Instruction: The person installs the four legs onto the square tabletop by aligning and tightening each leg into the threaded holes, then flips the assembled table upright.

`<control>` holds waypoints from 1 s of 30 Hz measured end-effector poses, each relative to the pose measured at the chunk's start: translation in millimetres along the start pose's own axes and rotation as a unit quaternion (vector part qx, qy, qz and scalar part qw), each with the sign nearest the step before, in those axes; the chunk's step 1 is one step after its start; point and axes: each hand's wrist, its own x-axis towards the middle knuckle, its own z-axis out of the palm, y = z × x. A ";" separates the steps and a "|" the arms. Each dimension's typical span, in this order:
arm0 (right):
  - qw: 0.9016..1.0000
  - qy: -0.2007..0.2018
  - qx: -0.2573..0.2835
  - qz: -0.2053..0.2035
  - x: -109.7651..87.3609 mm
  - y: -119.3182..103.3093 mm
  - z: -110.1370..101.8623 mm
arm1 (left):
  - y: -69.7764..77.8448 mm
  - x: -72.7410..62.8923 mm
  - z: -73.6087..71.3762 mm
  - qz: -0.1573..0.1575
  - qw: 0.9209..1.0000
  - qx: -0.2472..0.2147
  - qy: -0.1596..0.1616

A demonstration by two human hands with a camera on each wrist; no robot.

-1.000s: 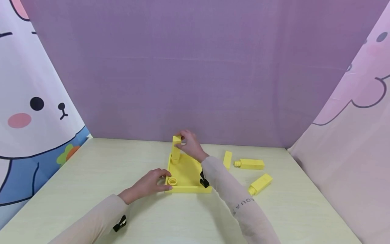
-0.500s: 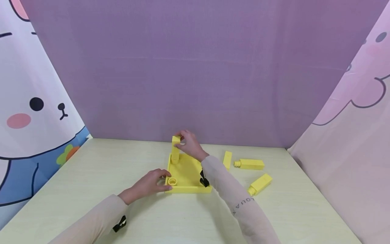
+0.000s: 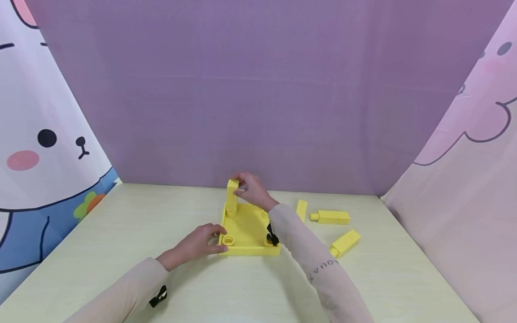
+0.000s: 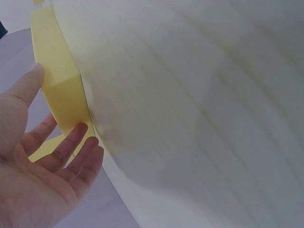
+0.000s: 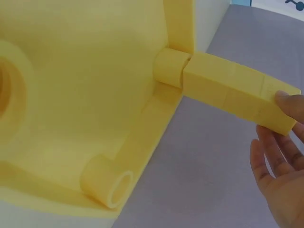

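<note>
Right hand (image 3: pixel 252 192) is curled round 1 yellow post (image 3: pixel 232 196), stood upright on the yellow tray (image 3: pixel 250 251) just below the frame's middle. The tray's lower left corner is held by the left hand (image 3: pixel 196 242). 3 loose posts (image 3: pixel 333 217) are seen at lower right.

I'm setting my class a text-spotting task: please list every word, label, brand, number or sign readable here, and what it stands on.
"AUO", roughly as it looks: slanted lettering on the right sleeve; the letter after it is unclear.
Small mark below that, same sleeve: too small to read.
Yellow block in the right hand: any faint marking is unreadable.
I can read nothing else.
</note>
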 end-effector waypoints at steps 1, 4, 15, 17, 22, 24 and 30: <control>1.000 0.007 0.001 0.002 -0.8 -0.1 1.0 | -0.2 -0.1 0.1 0.000 1.000 0.001 0.000; 0.999 0.030 -0.005 0.009 -3.5 -0.6 4.1 | -0.4 -0.2 0.5 -0.001 1.000 0.001 0.001; 0.998 0.059 -0.003 0.013 -7.5 -3.2 8.6 | -0.1 -0.2 0.6 0.002 1.000 0.000 0.004; 0.999 0.049 -0.004 0.018 -7.0 -3.8 7.0 | -0.1 -0.1 0.6 0.005 1.000 0.002 0.004; 1.000 0.010 -0.014 0.016 -2.7 -2.4 1.9 | -0.4 0.1 1.0 0.003 1.000 0.000 -0.001; 1.000 -0.004 -0.019 0.008 -0.3 -1.0 -0.1 | -0.2 0.2 1.2 0.000 1.000 -0.002 -0.003; 0.999 -0.028 -0.027 -0.002 4.2 0.3 -3.5 | 0.9 0.2 0.4 -0.005 1.000 -0.004 0.001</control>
